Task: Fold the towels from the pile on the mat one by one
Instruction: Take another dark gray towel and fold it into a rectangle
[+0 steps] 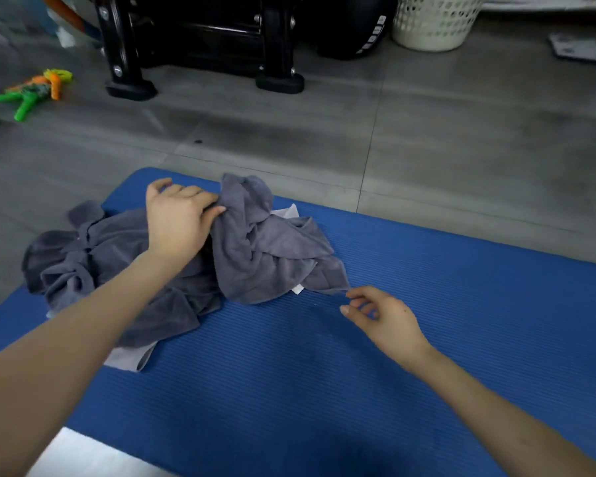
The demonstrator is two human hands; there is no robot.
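Mat [427,356] under your forearms; towel pile [117,270] on its far left end. Your left hand [178,225] pinches a fold of the top towel [262,256]. Your right hand [386,318] is loose and holds nothing, just beside its near corner. Pinch that corner, lift clear, spread flat.

Crumpled grey towels [172,266] lie heaped on the blue ribbed mat [427,321], toward its far left part

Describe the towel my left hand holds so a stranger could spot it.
On the blue mat lies a grey towel pile. At its right side sits the lighter grey towel, gripped by the left hand; the others are darker.
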